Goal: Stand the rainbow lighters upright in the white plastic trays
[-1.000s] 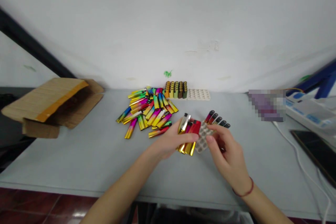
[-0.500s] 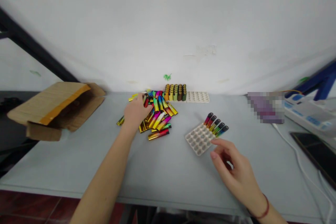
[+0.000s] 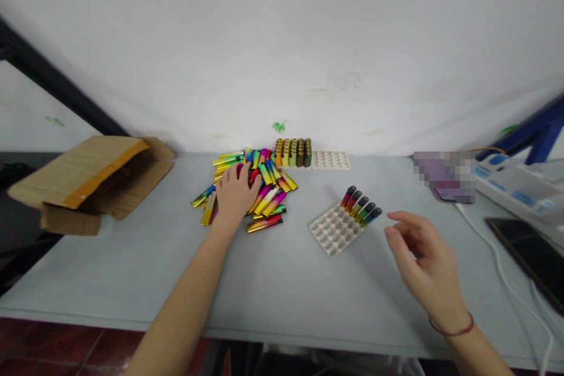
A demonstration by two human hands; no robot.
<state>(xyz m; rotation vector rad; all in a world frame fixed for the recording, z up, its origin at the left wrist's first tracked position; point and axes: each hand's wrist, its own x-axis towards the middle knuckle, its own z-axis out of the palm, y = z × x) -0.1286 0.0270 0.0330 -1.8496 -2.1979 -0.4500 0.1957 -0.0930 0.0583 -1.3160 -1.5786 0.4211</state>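
A loose pile of shiny multicoloured lighters (image 3: 267, 202) lies left of centre on the table. My left hand (image 3: 235, 189) rests over the pile with its fingers spread, touching lighters; what lies under the palm is hidden. Nearer the middle, a white tray with round pockets (image 3: 331, 236) sits at an angle. One row of lighters with black tops (image 3: 361, 207) stands along its far right edge. To the right of that tray, my right hand (image 3: 420, 255) hovers with thumb and forefinger apart and nothing between them; its other fingers are curled.
By the wall stands a block of upright lighters (image 3: 293, 153), with a second pocketed white tray (image 3: 331, 160) beside it. An open cardboard box (image 3: 94, 173) lies at the left. On the right are a purple phone (image 3: 456, 194), a power strip (image 3: 515, 188), a black phone (image 3: 526, 252) and white cables.
My right hand has moved right, away from the angled tray. My left hand has shifted slightly right and nearer over the pile, its fingers more spread.
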